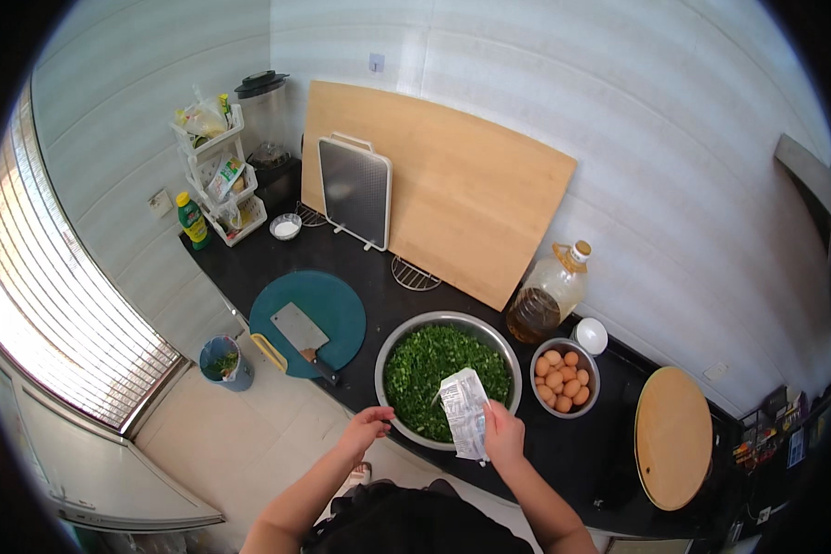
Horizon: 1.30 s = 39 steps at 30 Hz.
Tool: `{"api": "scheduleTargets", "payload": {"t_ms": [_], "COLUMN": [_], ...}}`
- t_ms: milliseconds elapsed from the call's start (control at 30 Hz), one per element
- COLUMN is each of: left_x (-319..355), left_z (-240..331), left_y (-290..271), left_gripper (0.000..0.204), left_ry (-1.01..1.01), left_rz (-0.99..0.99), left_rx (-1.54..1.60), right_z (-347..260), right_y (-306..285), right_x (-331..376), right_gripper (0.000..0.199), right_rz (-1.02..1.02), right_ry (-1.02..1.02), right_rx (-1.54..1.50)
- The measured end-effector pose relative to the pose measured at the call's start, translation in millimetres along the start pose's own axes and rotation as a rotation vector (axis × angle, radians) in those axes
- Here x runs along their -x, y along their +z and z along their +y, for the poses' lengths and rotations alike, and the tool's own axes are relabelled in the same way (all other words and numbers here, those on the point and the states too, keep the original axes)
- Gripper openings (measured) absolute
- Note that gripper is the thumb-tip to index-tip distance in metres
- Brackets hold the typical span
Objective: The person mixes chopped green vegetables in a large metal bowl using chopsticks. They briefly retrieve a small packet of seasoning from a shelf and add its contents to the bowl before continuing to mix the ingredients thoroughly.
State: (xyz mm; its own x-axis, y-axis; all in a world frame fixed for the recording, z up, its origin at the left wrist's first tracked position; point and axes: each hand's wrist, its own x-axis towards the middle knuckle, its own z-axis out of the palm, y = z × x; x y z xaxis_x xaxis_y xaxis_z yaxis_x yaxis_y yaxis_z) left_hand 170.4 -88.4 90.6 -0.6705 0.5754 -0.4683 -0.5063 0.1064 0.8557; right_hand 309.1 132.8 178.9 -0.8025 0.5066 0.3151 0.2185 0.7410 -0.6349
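Note:
A wide steel bowl (514, 373) full of chopped green leaves (434, 365) sits at the counter's front edge. My right hand (505, 436) grips a white printed packet (465, 412) and holds it tilted over the bowl's right front part. What the packet contains is hidden. At the bowl's front left rim is my left hand (367, 432), holding nothing, its fingers loosely bent and apart from the thumb. Whether those fingertips touch the rim, I cannot tell.
A cleaver (300, 330) lies on a round green cutting board (351, 300) to the left. On the right are a bowl of eggs (561, 380), an oil jug (545, 295) and a round wooden board (674, 439). A large wooden board (471, 185) leans on the wall.

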Motion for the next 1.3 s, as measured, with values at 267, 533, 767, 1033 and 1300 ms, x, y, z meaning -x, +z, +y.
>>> {"api": "scheduleTargets", "payload": {"t_ms": [267,533,767,1033,1300], "left_x": [-31.5,-34.8,-44.7,-69.3,-91.6], "left_z": [31.7,69.5,70.3,70.6,67.4], "left_y": [28.4,62.7,58.6,49.3,48.3], "left_gripper": [0.053,0.072,0.081,0.076,0.065], "left_ry": [0.006,0.007,0.006,-0.023,-0.016], "left_rz": [-0.226,-0.543,-0.59,-0.653,-0.674], "left_rx": [-0.069,0.319,0.343,0.274,0.314], "right_z": [-30.7,-51.3,-53.5,-56.5,-51.4], "right_y": [34.9,42.7,47.1,51.7,57.3], "right_x": [-5.6,-11.5,-24.9,-46.4,-54.2], "right_gripper": [0.02,0.02,0.021,0.021,0.022], "right_rz": [0.195,0.24,0.263,0.233,0.332], "right_ry": [0.056,0.143,0.188,0.257,0.235], "right_rx": [-0.137,-0.154,-0.096,-0.078,-0.124]}}
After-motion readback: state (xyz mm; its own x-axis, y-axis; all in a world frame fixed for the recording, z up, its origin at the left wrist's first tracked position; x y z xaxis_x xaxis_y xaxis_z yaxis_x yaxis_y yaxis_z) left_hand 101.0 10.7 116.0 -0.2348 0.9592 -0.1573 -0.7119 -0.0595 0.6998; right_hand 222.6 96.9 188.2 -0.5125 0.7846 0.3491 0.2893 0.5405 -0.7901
